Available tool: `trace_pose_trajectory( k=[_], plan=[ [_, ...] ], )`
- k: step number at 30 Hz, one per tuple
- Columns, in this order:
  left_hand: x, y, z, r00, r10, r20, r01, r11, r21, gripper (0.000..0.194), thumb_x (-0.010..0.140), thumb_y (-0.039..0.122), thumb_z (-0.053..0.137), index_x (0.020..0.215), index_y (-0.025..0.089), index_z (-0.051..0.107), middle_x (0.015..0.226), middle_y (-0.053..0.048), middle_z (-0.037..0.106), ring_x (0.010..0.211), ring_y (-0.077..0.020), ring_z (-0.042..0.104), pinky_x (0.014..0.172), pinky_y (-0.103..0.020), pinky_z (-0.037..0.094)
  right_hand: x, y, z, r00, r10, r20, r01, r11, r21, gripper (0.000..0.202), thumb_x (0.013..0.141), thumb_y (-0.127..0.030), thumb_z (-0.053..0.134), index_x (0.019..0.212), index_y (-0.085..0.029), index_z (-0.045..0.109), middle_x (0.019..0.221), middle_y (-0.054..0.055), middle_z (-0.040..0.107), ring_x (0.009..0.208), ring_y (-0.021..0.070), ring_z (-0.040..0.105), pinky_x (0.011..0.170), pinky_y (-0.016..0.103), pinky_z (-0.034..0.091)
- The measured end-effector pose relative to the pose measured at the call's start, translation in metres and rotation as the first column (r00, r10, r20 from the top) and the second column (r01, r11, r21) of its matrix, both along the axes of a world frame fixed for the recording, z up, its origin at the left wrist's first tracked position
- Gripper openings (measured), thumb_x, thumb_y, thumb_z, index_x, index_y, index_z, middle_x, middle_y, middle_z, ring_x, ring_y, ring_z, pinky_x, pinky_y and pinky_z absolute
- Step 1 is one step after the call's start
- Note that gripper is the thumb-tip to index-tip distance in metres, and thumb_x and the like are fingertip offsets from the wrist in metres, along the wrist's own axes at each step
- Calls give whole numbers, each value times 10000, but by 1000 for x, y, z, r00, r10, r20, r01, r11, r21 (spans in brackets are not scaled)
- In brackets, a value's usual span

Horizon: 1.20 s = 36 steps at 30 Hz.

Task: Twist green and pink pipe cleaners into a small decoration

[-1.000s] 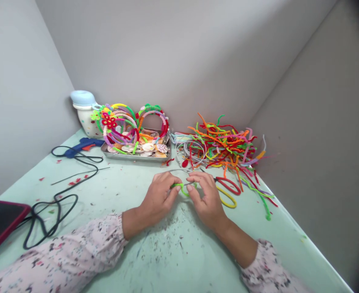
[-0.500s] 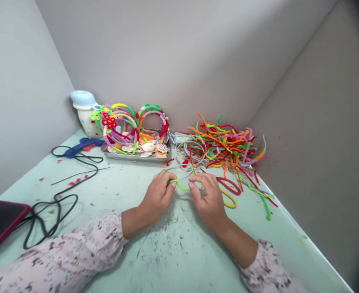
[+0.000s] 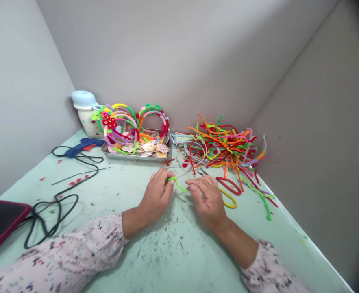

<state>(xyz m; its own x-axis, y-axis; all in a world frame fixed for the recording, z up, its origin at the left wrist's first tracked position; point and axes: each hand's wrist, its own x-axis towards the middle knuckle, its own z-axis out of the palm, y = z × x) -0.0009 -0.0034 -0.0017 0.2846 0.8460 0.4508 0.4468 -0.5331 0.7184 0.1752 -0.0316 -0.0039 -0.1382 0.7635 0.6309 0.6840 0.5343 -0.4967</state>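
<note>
Near the middle of the table, my left hand (image 3: 158,193) pinches a bright green pipe cleaner (image 3: 179,186) between thumb and fingers. The strip slants down to the right, and its other end meets the fingertips of my right hand (image 3: 206,198), which are pressed together on it. A thin grey wire (image 3: 183,173) curves behind the fingers, and part of it is hidden by my left hand. Scissors (image 3: 228,185) with red and yellow handles lie just beyond my right hand, their blades partly covered.
Behind stand a metal tray (image 3: 136,158) of shells and colourful hoops, a white cup (image 3: 88,122), and a heap of pipe cleaners (image 3: 225,142) with wire loops (image 3: 205,152). At left lie a blue glue gun (image 3: 83,145), a black cord (image 3: 59,199) and a phone (image 3: 4,221).
The green pipe cleaner now stretches straighter between my hands. My right fingertips have closed and moved slightly down and left. The grey wire behind them has shifted.
</note>
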Motion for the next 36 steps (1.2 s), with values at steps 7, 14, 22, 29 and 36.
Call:
trace_pose_trajectory(
  k=[7,14,22,29,36],
  plan=[
    [1,-2,4,997,-50,-67,52,998,23,95,881,184,434,844,182,522,828,-23,540,836,-183,501,794,-338,387,0,1,-1,996,-89,-11,89,990,109,204,855,-172,535,1035,-239,604,974,53,635,979,228,550,882,420,419],
    [0,-5,5,989,-116,-88,120,992,41,71,851,159,467,851,177,535,823,-17,558,814,-175,511,800,-337,379,-1,5,-3,996,-76,54,69,990,127,175,847,-160,570,990,-232,641,991,57,606,963,219,528,858,422,445],
    [1,-3,4,995,-93,-22,95,985,147,236,791,62,489,971,196,561,944,-39,583,960,-190,533,881,-341,399,1,5,-5,998,-48,-35,51,995,88,164,850,-173,599,983,-235,673,970,47,617,941,195,539,835,375,469],
    [1,-2,4,995,-102,21,98,984,148,210,796,61,535,932,199,616,911,-38,598,940,-185,547,867,-348,413,2,5,-6,996,-19,-83,24,998,60,170,842,-171,611,981,-239,684,974,47,615,939,188,555,834,362,476],
    [1,-3,4,993,-112,39,106,985,137,201,794,58,565,921,192,643,902,-41,603,924,-181,557,863,-352,422,1,5,-7,994,-12,-108,17,999,43,173,840,-178,615,977,-249,693,975,46,614,940,187,563,836,360,479]
  ],
)
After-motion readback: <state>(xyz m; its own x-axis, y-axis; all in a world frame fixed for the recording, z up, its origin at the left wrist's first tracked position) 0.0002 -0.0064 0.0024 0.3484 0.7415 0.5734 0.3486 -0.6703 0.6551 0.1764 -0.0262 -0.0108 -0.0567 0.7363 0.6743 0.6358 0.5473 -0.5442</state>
